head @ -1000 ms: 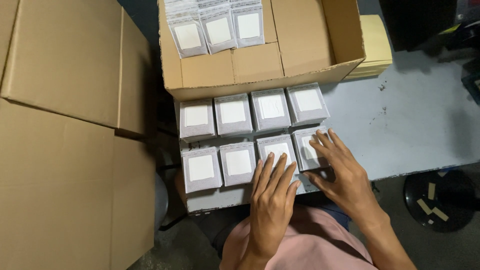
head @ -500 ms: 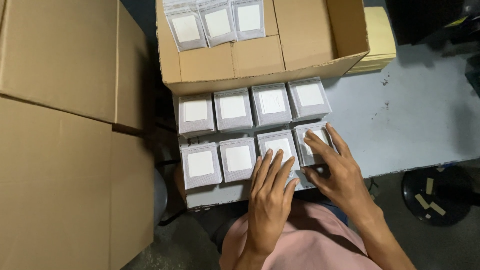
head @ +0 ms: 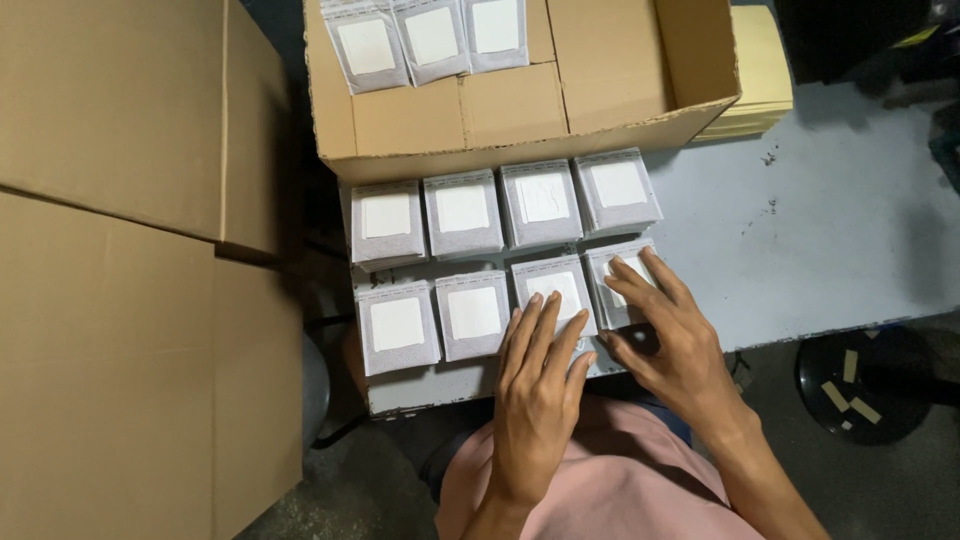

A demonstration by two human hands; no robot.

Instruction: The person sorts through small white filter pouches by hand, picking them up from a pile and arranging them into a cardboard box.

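1. We see our left hand (head: pixel 537 395) lying flat, fingers (head: pixel 535 335) together, covering the near edge of the third small grey box (head: pixel 553 290) in the front row.
2. Our right hand (head: pixel 668 335) has its fingers (head: pixel 640 280) spread over the fourth box (head: pixel 622 285), hiding much of it.
3. We count eight boxes in two rows of four on the tabletop (head: pixel 800 250).
4. Three more sit in the open carton (head: pixel 620 90), cut off at the top.
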